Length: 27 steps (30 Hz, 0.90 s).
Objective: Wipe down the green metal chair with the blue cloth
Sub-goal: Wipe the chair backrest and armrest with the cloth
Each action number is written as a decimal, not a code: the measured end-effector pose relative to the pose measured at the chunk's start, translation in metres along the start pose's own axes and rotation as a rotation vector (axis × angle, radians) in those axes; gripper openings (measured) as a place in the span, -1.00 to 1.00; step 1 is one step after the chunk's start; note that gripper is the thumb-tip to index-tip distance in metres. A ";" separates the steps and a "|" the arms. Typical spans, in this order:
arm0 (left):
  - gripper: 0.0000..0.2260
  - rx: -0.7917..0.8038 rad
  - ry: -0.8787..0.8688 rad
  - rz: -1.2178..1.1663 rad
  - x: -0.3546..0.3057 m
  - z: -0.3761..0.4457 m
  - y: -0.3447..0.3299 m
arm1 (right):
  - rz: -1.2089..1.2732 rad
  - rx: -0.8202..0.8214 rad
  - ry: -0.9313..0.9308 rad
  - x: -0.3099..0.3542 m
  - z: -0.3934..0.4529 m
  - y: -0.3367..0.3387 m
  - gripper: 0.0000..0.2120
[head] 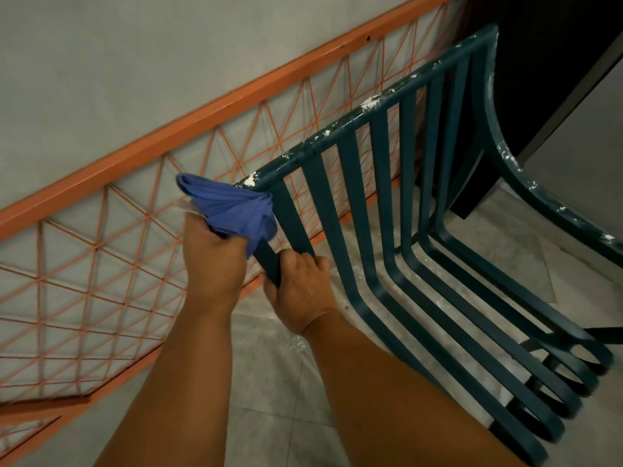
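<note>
Two hands work at the near corner of the chair (381, 183). The left hand (214, 261) has its fingers curled around a bunched cloth (232, 210), gripping it from below and pressing the wad against the outermost slat (286, 214), just under the top rail (371, 106). The right hand (301, 291) is clamped on that same slat lower down, fingers wrapped over its edge, touching the lower fringe of the cloth. Both forearms reach up from the bottom of the view.

The chair is dark green metal, with flat slats running down the back and curving forward into the seat, their ends looped at the front. White flecks dot the top rail and the curved armrest (526, 183) on the far side. Behind the chair's back stands an orange railing (168, 136) with a thin diamond lattice, close to the rail. Pale tiled floor (269, 382) lies beneath, dusted with white specks near the seat.
</note>
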State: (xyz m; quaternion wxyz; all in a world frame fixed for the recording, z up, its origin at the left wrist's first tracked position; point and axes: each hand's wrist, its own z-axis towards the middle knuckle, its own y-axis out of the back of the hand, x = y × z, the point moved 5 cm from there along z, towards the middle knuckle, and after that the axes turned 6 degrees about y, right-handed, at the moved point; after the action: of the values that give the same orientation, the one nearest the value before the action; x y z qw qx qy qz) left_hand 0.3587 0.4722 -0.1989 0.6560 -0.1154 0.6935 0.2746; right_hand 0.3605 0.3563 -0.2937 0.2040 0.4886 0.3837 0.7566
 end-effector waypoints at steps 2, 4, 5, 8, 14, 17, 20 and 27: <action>-0.73 0.041 -0.036 0.044 -0.002 0.006 0.004 | 0.006 0.008 0.003 0.001 -0.002 0.002 -0.76; -0.65 0.083 -0.036 0.131 0.001 0.006 0.006 | -0.001 0.005 -0.003 0.002 -0.002 0.004 -0.74; -0.62 0.114 -0.047 0.156 0.002 0.006 0.007 | -0.003 0.007 -0.006 0.002 -0.001 0.005 -0.72; -0.56 0.197 -0.110 0.215 -0.005 0.006 0.006 | 0.004 0.020 -0.003 0.003 -0.001 0.004 -0.69; -0.52 0.138 -0.199 0.328 -0.030 0.005 0.003 | 0.009 0.026 -0.020 0.001 -0.002 0.004 -0.71; -0.51 0.135 -0.154 0.347 -0.033 0.007 0.001 | 0.015 0.037 -0.018 0.001 -0.003 0.004 -0.72; -0.54 0.082 -0.154 0.363 -0.033 0.014 0.007 | 0.021 0.055 -0.023 0.000 -0.004 0.004 -0.72; -0.79 0.000 0.095 -0.466 -0.015 0.010 0.020 | 0.059 0.065 -0.028 0.000 -0.004 0.005 -0.72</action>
State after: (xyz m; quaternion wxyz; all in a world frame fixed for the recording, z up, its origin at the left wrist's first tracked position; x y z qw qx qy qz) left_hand 0.3587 0.4908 -0.1794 0.6682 -0.2852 0.6783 0.1100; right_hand 0.3571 0.3515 -0.2913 0.1713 0.5166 0.3906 0.7425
